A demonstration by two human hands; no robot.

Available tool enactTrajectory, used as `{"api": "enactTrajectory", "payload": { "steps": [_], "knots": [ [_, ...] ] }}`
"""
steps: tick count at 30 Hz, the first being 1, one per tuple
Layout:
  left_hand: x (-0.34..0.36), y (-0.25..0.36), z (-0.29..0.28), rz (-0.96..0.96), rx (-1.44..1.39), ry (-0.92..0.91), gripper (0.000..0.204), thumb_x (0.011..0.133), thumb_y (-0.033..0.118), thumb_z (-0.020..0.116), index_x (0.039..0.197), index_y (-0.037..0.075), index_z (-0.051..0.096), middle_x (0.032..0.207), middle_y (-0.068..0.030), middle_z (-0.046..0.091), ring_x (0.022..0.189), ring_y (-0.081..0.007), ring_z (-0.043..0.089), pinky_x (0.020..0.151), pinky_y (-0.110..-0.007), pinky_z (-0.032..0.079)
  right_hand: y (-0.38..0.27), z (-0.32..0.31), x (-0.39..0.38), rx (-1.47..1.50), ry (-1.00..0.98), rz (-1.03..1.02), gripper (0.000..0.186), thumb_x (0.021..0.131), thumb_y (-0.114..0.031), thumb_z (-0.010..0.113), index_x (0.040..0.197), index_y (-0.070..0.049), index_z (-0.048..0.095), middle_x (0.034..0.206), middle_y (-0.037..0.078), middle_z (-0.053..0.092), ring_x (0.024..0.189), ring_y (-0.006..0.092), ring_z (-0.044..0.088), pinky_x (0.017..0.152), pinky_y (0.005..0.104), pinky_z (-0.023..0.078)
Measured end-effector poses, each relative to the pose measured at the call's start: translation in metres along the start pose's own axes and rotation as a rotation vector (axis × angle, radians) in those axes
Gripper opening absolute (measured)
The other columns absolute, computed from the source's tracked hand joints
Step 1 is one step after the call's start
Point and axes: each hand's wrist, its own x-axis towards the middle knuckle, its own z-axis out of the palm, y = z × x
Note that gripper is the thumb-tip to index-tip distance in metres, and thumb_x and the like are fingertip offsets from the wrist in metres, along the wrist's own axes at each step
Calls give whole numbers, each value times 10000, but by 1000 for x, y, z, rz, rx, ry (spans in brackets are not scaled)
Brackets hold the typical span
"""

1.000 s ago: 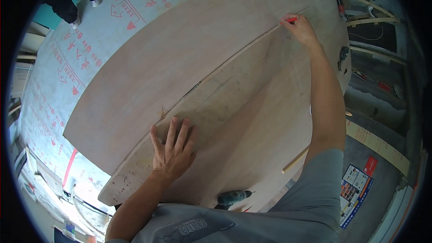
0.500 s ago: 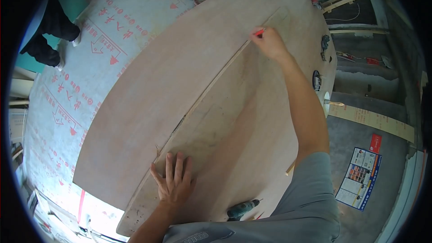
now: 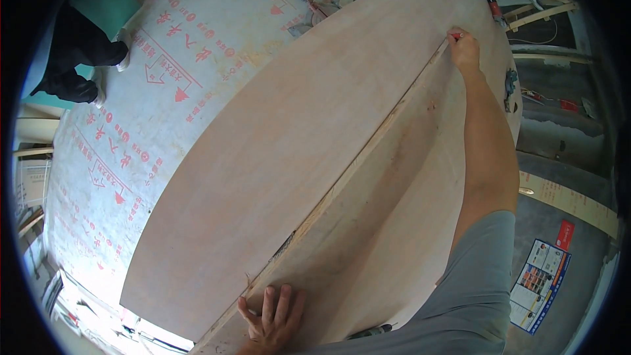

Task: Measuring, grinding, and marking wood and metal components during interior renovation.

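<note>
A large plywood sheet (image 3: 263, 158) lies in front of me, with a long straight-edged board (image 3: 358, 213) on top of it. My left hand (image 3: 273, 325) rests on the board near its lower left end, palm down and fingers spread. At the board's far end, my right hand (image 3: 467, 52) is closed in a pinch around a red pencil (image 3: 456, 37). The pencil is at the board's long edge where it meets the sheet; its tip is too small to make out.
A drill (image 3: 370, 332) lies at the sheet's near edge, partly hidden by my clothing. A red power tool (image 3: 493, 5) and a dark tool (image 3: 510, 85) lie along the right edge. Someone stands at the upper left (image 3: 79, 59). A printed poster (image 3: 540, 283) lies at right.
My right hand has slid with the pencil along the board's edge, farther away and to the right. My left hand stays flat on the board. The view has shifted.
</note>
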Motion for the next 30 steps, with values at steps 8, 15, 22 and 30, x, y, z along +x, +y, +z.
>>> {"api": "enactTrajectory", "payload": {
  "steps": [8, 15, 22, 30],
  "knots": [
    [6, -3, -3, -26, -26, 51, 351, 843, 332, 682, 1183, 246, 687, 1469, -83, 500, 1408, -309, 411, 1063, -791, 183, -54, -27, -48, 152, -262, 13, 211, 856, -270, 702, 925, -75, 739, 897, 194, 715, 868, 399, 687, 762, 441, 550],
    [13, 1, -9, -48, -136, 13, 590, 808, 414, 714, 1342, 201, 583, 1501, -100, 463, 1410, -299, 406, 1023, -803, 199, -203, -106, -214, 363, -389, -31, 191, 871, -210, 682, 933, -37, 733, 843, 178, 719, 755, 300, 695, 713, 391, 539],
    [9, -7, -22, -47, -199, 28, 704, 817, 448, 713, 1422, 165, 491, 1558, -140, 356, 1474, -293, 296, 1048, -792, 166, -330, -152, -336, 584, -445, -18, 111, 845, -141, 665, 853, -38, 704, 829, 200, 688, 831, 387, 676, 762, 460, 541],
    [-123, -69, -77, -142, -383, 131, 778, 774, 312, 796, 1421, 81, 431, 1512, -193, 362, 1462, -387, 269, 1146, -692, 91, -336, -168, -376, 513, -327, 12, 166, 864, -177, 670, 906, -25, 719, 897, 204, 706, 835, 358, 690, 769, 418, 543]
  ]
}}
